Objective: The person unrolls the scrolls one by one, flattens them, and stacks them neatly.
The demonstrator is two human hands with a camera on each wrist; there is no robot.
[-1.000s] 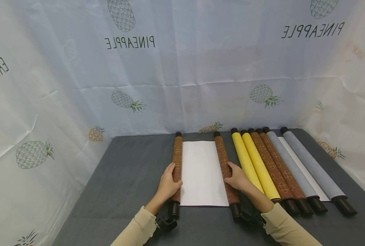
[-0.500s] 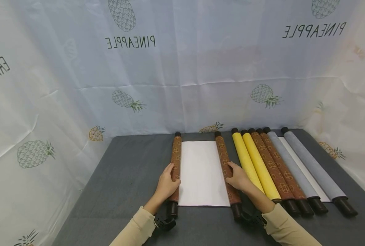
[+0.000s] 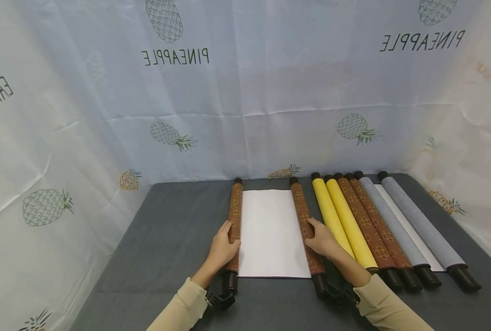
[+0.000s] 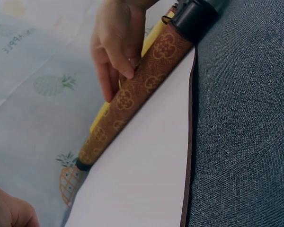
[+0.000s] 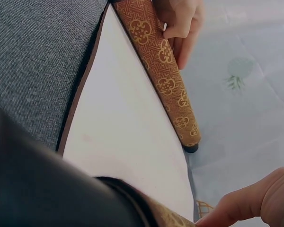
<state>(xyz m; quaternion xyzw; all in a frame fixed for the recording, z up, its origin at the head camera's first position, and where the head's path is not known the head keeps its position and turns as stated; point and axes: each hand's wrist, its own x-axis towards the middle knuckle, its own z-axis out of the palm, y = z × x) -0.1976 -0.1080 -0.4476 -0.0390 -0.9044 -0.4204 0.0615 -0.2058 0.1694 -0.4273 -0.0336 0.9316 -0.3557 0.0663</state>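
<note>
A hanging scroll with brown, gold-patterned rolls lies partly unrolled, its white paper (image 3: 268, 230) showing between the two rolls. My left hand (image 3: 222, 246) grips the left roll (image 3: 234, 207), thumb on the paper side and fingers along the outer side. On the other side, my right hand (image 3: 322, 239) holds the right roll (image 3: 301, 207) the same way. Black knobs cap both rolls, and the near left knob (image 3: 230, 281) lies close to my left wrist. In the right wrist view, the left hand (image 5: 183, 23) shows at the top, curled against the patterned roll.
To the right lie two yellow rolls (image 3: 353, 223), two brown patterned rolls (image 3: 363, 220), and a grey scroll (image 3: 421, 220) with a strip of white paper between its rolls. A dark grey cloth (image 3: 179, 230) covers the table. A pineapple-print curtain (image 3: 245, 92) hangs behind.
My left hand has moved left with the left roll, and the right roll has shifted slightly right with my right hand. The white paper between them shows wider.
</note>
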